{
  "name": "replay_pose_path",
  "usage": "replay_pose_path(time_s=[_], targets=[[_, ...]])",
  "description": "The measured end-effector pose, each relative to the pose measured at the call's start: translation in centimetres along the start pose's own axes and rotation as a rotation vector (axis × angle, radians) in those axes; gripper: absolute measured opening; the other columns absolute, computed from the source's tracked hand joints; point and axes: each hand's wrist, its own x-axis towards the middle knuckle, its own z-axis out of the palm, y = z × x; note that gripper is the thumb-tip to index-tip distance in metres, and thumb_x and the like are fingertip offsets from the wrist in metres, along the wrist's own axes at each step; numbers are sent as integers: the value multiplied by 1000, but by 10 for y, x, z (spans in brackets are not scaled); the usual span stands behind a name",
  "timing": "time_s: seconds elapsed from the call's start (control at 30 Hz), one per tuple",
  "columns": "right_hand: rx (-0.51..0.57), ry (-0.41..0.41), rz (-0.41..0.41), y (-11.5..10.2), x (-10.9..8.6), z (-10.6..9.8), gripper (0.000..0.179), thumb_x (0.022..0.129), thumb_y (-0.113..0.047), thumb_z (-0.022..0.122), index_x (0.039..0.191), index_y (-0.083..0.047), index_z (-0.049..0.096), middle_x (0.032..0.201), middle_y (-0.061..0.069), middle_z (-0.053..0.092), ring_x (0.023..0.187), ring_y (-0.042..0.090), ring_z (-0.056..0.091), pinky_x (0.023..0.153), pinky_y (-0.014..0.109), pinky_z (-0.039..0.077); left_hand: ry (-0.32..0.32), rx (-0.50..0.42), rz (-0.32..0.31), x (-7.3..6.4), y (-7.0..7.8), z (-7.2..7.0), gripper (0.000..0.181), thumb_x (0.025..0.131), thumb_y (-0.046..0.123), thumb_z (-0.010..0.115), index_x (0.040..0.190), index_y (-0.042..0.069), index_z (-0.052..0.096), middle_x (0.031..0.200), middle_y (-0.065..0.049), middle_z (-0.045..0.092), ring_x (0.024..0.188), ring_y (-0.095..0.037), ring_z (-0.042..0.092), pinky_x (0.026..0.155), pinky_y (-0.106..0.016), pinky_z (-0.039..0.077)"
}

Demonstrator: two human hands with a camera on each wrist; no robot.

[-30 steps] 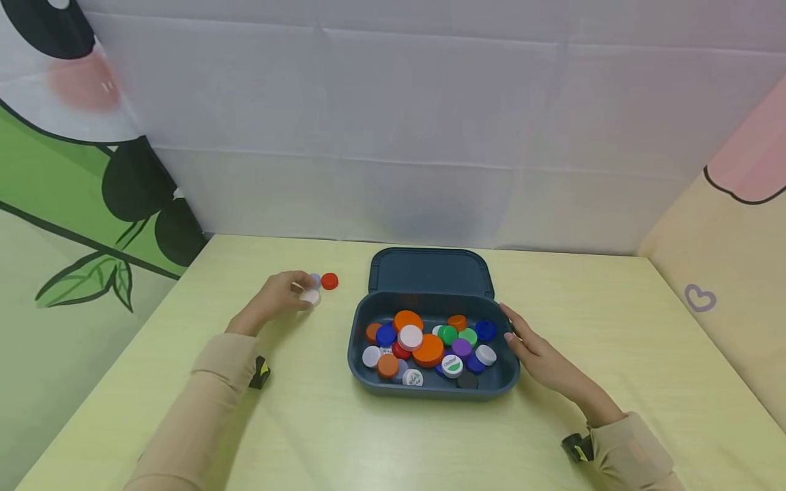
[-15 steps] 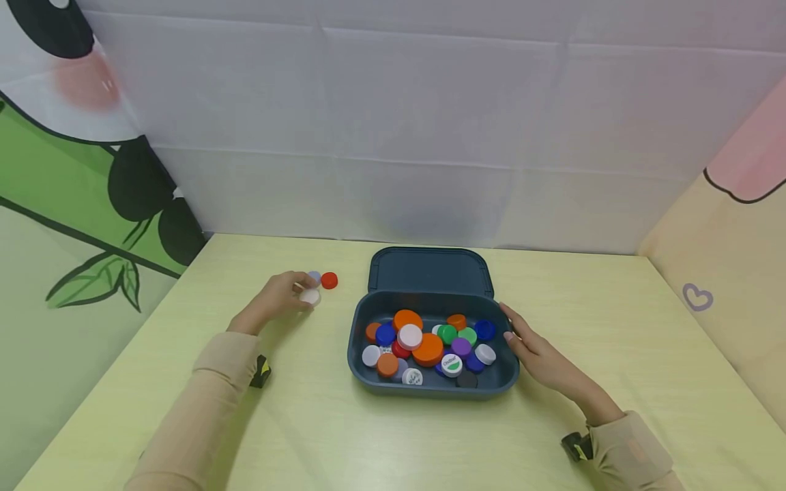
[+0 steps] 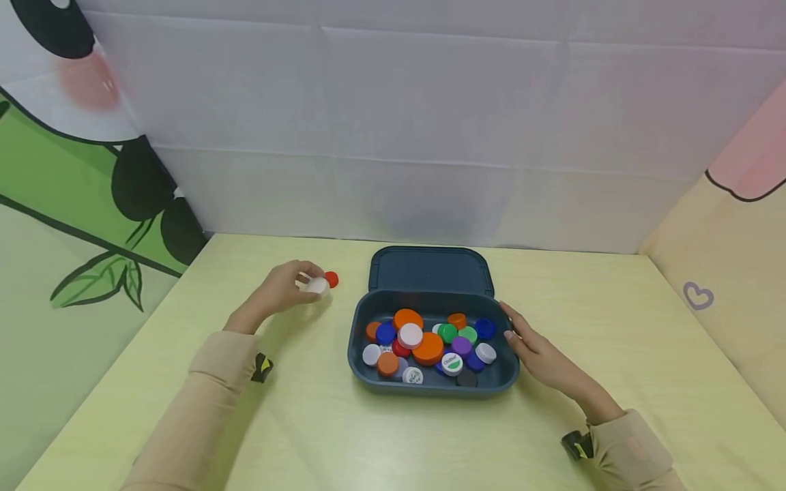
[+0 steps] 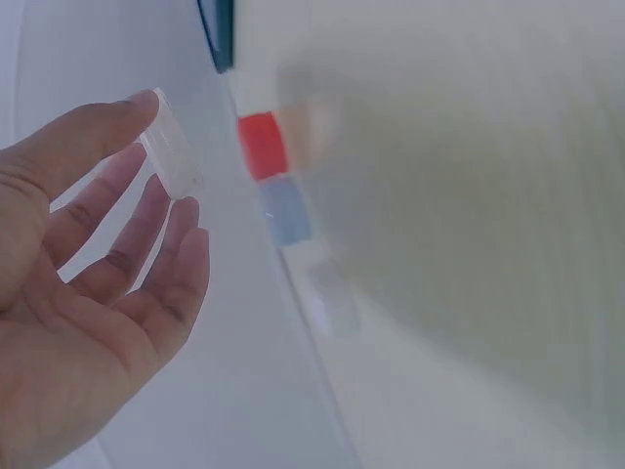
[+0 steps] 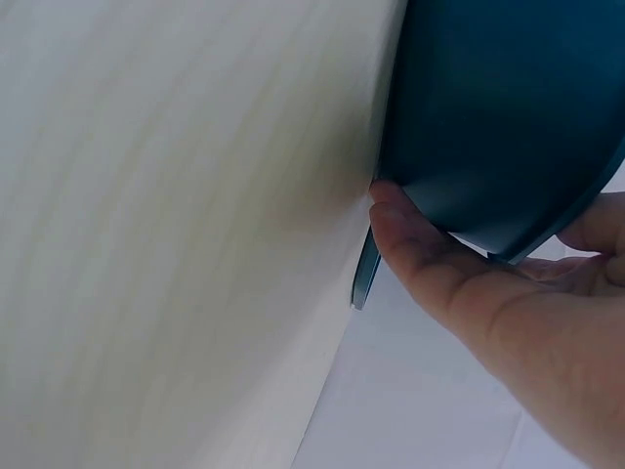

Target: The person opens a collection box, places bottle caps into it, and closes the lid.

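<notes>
My left hand [image 3: 287, 288] pinches a white bottle cap [image 3: 318, 286] between thumb and fingertips. In the left wrist view, that white cap [image 4: 171, 154] is held off the tabletop. Past it lie a red cap [image 4: 262, 147], a light blue cap [image 4: 285, 210] and a blurred whitish cap [image 4: 332, 298]. From the head, only the red cap [image 3: 331, 279] shows clearly behind the hand. My right hand [image 3: 543, 358] holds the right side of a dark blue lunch box [image 3: 430, 392], thumb at its rim. Fingers touch the outer wall [image 5: 488, 107] in the right wrist view.
Several bottle caps in orange, blue, green, purple, red and white lie heaped in the box. Its lid [image 3: 431, 271] is folded back flat toward the rear wall [image 3: 393, 198]. Printed side walls border the pale wooden table [image 3: 381, 450].
My left hand has lifted the white cap from the table and moved slightly right and away, now covering the light blue cap. The right hand and box have stayed put.
</notes>
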Motion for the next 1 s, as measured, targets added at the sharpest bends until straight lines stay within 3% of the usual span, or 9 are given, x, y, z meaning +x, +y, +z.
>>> replay_pose_path(time_s=[0.27,0.6,0.77,1.0], targets=[[2,3,-1,5,0,-2,53,100,-21,30,146,-6,10,149,26,13,135,47,14,105,62,18,7,-13,93,3,42,6,38,75,6,71,111,3,60,114,-17,57,99,-33,59,83,-43,51],[19,2,-4,10,1,-3,53,100,-22,30,147,-6,9,150,25,13,135,47,14,105,62,17,-58,11,245,1,94,26,37,77,9,71,112,8,60,113,-10,57,100,-26,57,85,-45,49],[24,4,-4,12,0,-3,53,100,-22,31,147,-7,9,150,25,12,136,46,13,106,62,17,-116,42,287,1,110,41,33,78,13,71,109,9,60,110,-7,58,95,-21,55,84,-37,50],[23,4,-10,16,-1,-4,54,100,-22,31,147,-6,9,150,25,12,135,47,14,105,62,17,-199,103,270,4,117,61,36,79,14,70,113,6,60,111,-7,58,98,-21,54,85,-32,51]])
